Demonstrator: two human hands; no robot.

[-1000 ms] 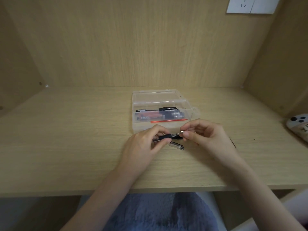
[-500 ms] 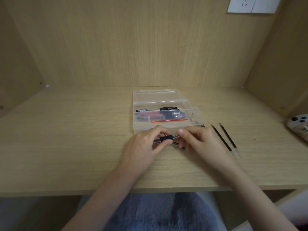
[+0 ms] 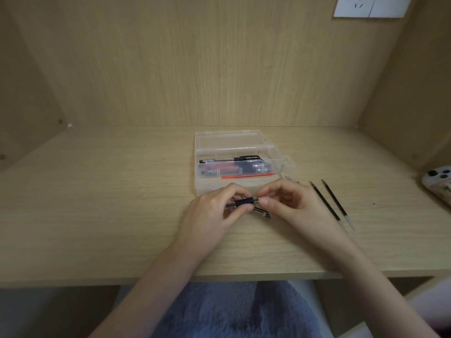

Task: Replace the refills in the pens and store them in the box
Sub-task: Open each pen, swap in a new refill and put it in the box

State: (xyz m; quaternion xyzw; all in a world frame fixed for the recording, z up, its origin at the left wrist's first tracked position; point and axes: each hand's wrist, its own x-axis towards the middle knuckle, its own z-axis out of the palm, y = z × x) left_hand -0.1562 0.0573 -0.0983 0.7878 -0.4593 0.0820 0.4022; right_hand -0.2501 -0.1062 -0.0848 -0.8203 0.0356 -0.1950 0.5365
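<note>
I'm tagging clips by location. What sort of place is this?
Probably a home or dorm study nook: wooden desk, panelled walls, wall socket, pen box.

The left hand (image 3: pixel 214 212) covered the rear of the pen (image 3: pixel 244 203), and the right hand (image 3: pixel 290 207) hid its tip. A small piece (image 3: pixel 262 212) lay half under the right hand. Bits (image 3: pixel 290 178) beside the box (image 3: pixel 198 172) were too small to tell. The view's edges cut off a phone (image 3: pixel 436 184) and a wall socket (image 3: pixel 371 6).
</note>
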